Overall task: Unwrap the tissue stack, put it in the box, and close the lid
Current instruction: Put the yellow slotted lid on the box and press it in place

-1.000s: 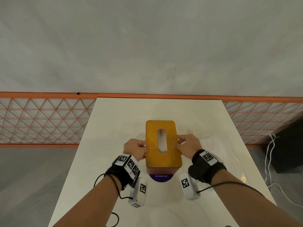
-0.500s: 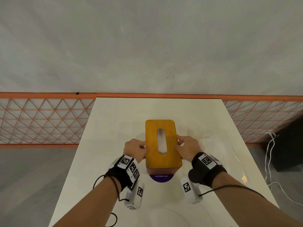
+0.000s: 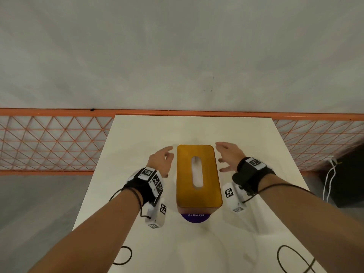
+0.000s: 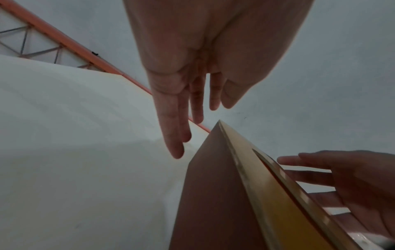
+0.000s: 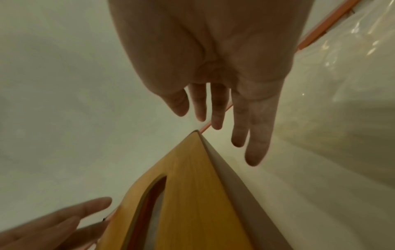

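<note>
The tissue box (image 3: 198, 208) stands mid-table with its yellow wooden lid (image 3: 199, 186) lying flat on top; white tissue shows through the lid's oval slot (image 3: 197, 172). My left hand (image 3: 162, 160) hovers just left of the box with straight fingers, touching nothing. My right hand (image 3: 226, 156) hovers just right of it, fingers spread, also apart from the box. In the left wrist view the left hand's fingers (image 4: 171, 128) point past the box's brown side (image 4: 213, 194). In the right wrist view the lid (image 5: 188, 194) lies below the spread fingers (image 5: 256, 135).
A purple-printed wrapper piece (image 3: 196, 217) pokes out from under the box's near end. Crumpled clear plastic wrap (image 5: 352, 76) lies on the white table (image 3: 137, 138) to the right. An orange mesh railing (image 3: 49, 142) runs behind the table; white cables (image 3: 331, 180) hang at right.
Both hands let go of the lid's edges, straightened their fingers and moved forward and outward, away from the box. The lid stays flat on the box.
</note>
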Action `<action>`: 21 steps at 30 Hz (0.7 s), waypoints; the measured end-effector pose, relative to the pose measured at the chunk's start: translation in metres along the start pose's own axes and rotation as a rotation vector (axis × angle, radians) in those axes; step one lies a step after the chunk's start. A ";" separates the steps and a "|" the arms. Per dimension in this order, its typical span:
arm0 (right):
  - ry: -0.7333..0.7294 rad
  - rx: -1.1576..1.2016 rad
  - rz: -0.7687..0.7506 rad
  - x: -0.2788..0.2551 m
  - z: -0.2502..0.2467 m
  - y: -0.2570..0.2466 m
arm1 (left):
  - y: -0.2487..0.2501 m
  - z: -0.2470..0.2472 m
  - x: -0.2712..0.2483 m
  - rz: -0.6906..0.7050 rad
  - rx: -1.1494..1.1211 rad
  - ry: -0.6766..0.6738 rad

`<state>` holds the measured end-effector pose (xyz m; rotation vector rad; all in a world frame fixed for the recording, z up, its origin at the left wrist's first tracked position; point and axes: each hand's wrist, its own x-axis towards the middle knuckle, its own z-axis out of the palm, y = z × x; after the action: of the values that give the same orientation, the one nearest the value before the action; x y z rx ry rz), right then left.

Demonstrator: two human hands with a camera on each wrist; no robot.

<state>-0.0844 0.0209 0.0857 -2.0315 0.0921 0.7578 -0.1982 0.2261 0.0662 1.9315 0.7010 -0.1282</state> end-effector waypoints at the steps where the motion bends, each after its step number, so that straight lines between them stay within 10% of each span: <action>1: -0.022 -0.004 0.016 0.006 0.001 -0.004 | 0.002 0.002 0.006 -0.014 0.002 -0.020; 21: -0.184 -0.102 0.005 0.038 0.015 0.006 | -0.017 0.004 0.052 -0.112 -0.307 -0.303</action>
<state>-0.0633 0.0378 0.0550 -2.0475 -0.0485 0.9659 -0.1630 0.2497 0.0311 1.5382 0.5864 -0.3545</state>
